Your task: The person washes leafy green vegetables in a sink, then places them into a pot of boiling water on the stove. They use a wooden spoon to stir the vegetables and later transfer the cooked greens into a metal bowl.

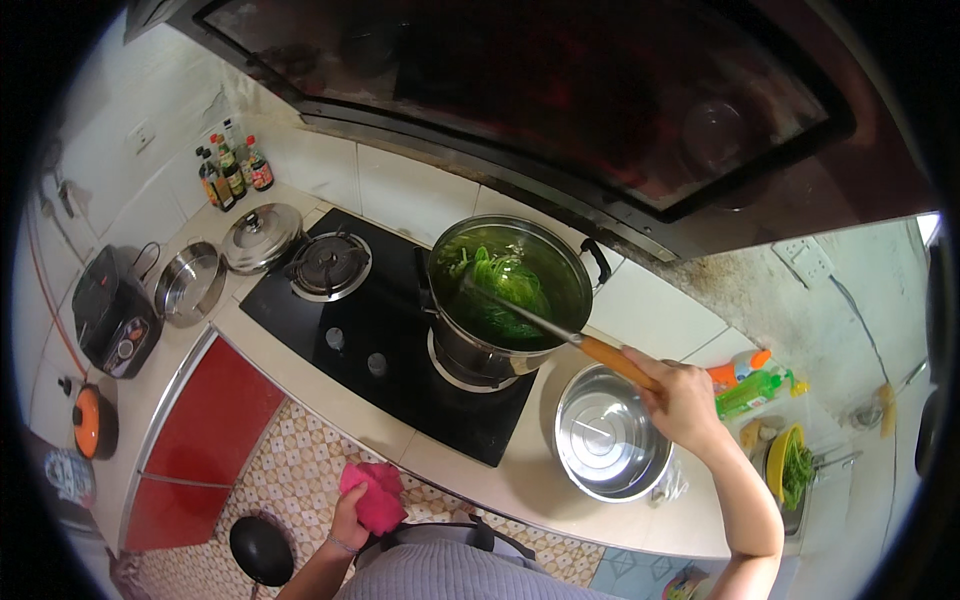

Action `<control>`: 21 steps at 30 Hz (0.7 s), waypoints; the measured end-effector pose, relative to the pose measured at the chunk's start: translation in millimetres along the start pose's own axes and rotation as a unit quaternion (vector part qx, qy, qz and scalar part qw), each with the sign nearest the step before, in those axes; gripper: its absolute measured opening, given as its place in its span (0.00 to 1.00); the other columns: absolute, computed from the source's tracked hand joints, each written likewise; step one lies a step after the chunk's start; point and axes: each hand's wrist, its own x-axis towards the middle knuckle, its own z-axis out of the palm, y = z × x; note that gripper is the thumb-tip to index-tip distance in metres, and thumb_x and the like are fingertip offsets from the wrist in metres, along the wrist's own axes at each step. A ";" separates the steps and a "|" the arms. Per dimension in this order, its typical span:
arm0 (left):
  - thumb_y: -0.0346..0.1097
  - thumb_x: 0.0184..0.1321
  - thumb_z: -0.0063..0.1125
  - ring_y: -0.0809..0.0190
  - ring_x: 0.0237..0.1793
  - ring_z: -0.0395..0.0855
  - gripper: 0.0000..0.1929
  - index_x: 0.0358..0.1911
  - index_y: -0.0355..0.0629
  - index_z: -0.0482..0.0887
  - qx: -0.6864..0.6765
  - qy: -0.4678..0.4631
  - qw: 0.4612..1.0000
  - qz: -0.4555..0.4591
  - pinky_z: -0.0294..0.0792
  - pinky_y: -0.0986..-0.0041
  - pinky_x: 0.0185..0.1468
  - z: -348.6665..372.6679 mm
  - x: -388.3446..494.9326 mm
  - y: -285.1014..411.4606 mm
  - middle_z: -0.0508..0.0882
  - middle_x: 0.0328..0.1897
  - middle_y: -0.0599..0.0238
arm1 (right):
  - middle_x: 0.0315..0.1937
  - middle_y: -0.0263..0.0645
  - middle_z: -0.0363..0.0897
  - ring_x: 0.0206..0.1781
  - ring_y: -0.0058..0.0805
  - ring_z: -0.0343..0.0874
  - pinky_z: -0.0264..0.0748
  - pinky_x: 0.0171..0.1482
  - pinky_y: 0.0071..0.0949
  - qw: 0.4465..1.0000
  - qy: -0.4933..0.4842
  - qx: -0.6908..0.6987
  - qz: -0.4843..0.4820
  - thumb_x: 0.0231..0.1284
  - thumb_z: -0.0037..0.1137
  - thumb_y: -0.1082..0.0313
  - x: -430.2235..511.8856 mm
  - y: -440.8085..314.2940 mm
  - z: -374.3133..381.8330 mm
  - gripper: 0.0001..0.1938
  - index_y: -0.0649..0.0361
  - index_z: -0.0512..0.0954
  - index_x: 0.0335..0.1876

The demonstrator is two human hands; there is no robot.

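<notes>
My right hand (681, 401) grips the wooden handle of a metal cooking utensil (611, 361). The utensil's far end dips into a tall steel pot (517, 358) on the right burner, where green leafy vegetables (502, 289) sit in greenish liquid; its submerged tip is hard to make out. My left hand (349, 517) holds a crumpled pink cloth (375, 496) low in front of me, away from the stove. Just right of the hob, below the utensil's handle, stands a large steel bowl (607, 435) on the counter.
A range hood (480, 169) overhangs the black gas hob (405, 397). To the left are a steel lid (262, 236), a steel pan (190, 283), sauce bottles (229, 176) and a black appliance (116, 315). Detergent bottles (750, 394) and a yellow basket (776, 465) of greens are right. A wok (261, 550) is low left.
</notes>
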 end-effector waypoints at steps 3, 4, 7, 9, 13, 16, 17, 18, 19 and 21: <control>0.37 0.59 0.48 0.54 0.52 0.75 0.21 0.55 0.37 0.68 -0.037 0.016 0.999 0.019 0.67 0.62 0.57 2.4 -7.1 -18.9 0.77 0.52 0.56 | 0.24 0.47 0.79 0.28 0.45 0.78 0.75 0.37 0.39 0.997 -0.015 0.057 0.041 0.51 0.54 0.67 0.8 18.8 -1.3 0.24 0.44 0.72 0.58; 0.36 0.59 0.49 0.55 0.50 0.77 0.19 0.54 0.37 0.70 -0.058 0.009 0.998 0.033 0.68 0.63 0.56 3.6 -8.8 -24.1 0.78 0.50 0.57 | 0.24 0.48 0.79 0.28 0.46 0.78 0.75 0.38 0.39 0.997 -0.016 0.056 0.045 0.51 0.54 0.67 5.9 22.8 4.5 0.25 0.44 0.71 0.59; 0.36 0.60 0.49 0.55 0.51 0.76 0.19 0.54 0.37 0.70 -0.054 -0.019 0.996 0.069 0.68 0.63 0.56 7.9 -12.3 -36.3 0.78 0.51 0.57 | 0.26 0.49 0.79 0.32 0.47 0.79 0.74 0.42 0.40 0.996 -0.052 0.064 0.045 0.52 0.52 0.65 23.5 33.3 28.9 0.26 0.42 0.69 0.61; 0.38 0.59 0.48 0.54 0.55 0.73 0.22 0.56 0.36 0.68 -0.042 0.014 0.997 0.068 0.65 0.62 0.59 10.9 -15.4 -41.6 0.75 0.55 0.55 | 0.27 0.50 0.79 0.34 0.47 0.79 0.73 0.44 0.40 0.995 -0.082 0.057 0.031 0.52 0.52 0.65 31.6 38.8 44.0 0.26 0.42 0.68 0.61; 0.39 0.59 0.48 0.53 0.55 0.74 0.22 0.56 0.37 0.67 -0.032 0.027 0.995 0.090 0.65 0.62 0.59 20.2 -25.3 -53.1 0.75 0.56 0.55 | 0.32 0.51 0.79 0.37 0.46 0.79 0.73 0.46 0.37 0.988 -0.124 0.088 0.019 0.52 0.52 0.66 39.4 49.7 47.3 0.25 0.45 0.70 0.60; 0.38 0.60 0.48 0.53 0.54 0.74 0.22 0.56 0.37 0.67 -0.049 0.015 0.994 0.093 0.65 0.62 0.59 28.0 -28.7 -61.9 0.76 0.55 0.55 | 0.34 0.50 0.80 0.38 0.41 0.80 0.72 0.47 0.31 0.975 -0.071 0.205 0.046 0.52 0.54 0.68 39.0 59.3 27.4 0.24 0.49 0.71 0.59; 0.38 0.60 0.48 0.53 0.55 0.74 0.22 0.56 0.37 0.67 -0.051 -0.003 0.993 0.107 0.65 0.62 0.59 29.8 -29.0 -64.4 0.75 0.56 0.55 | 0.35 0.50 0.80 0.38 0.39 0.80 0.72 0.47 0.29 0.971 -0.072 0.225 0.035 0.53 0.54 0.69 37.0 62.4 20.5 0.23 0.51 0.72 0.58; 0.38 0.60 0.48 0.53 0.55 0.73 0.22 0.57 0.36 0.66 -0.052 0.012 0.994 0.095 0.65 0.62 0.59 30.7 -29.2 -67.1 0.75 0.56 0.55 | 0.36 0.50 0.81 0.39 0.37 0.80 0.71 0.47 0.28 0.969 -0.068 0.231 0.053 0.53 0.54 0.69 30.8 67.4 12.5 0.23 0.53 0.72 0.58; 0.38 0.60 0.48 0.53 0.55 0.73 0.23 0.57 0.36 0.66 -0.053 0.013 0.994 0.093 0.65 0.62 0.60 31.1 -29.6 -69.9 0.75 0.57 0.55 | 0.37 0.50 0.81 0.39 0.35 0.80 0.71 0.47 0.26 0.966 -0.073 0.238 0.076 0.53 0.54 0.69 25.8 72.0 7.5 0.22 0.54 0.72 0.58; 0.38 0.60 0.47 0.52 0.56 0.73 0.24 0.58 0.36 0.65 -0.052 0.022 0.994 0.092 0.64 0.62 0.60 29.9 -30.3 -75.0 0.74 0.57 0.54 | 0.38 0.49 0.81 0.40 0.33 0.80 0.70 0.48 0.25 0.961 -0.082 0.239 0.109 0.55 0.54 0.69 18.8 81.3 5.6 0.22 0.57 0.71 0.58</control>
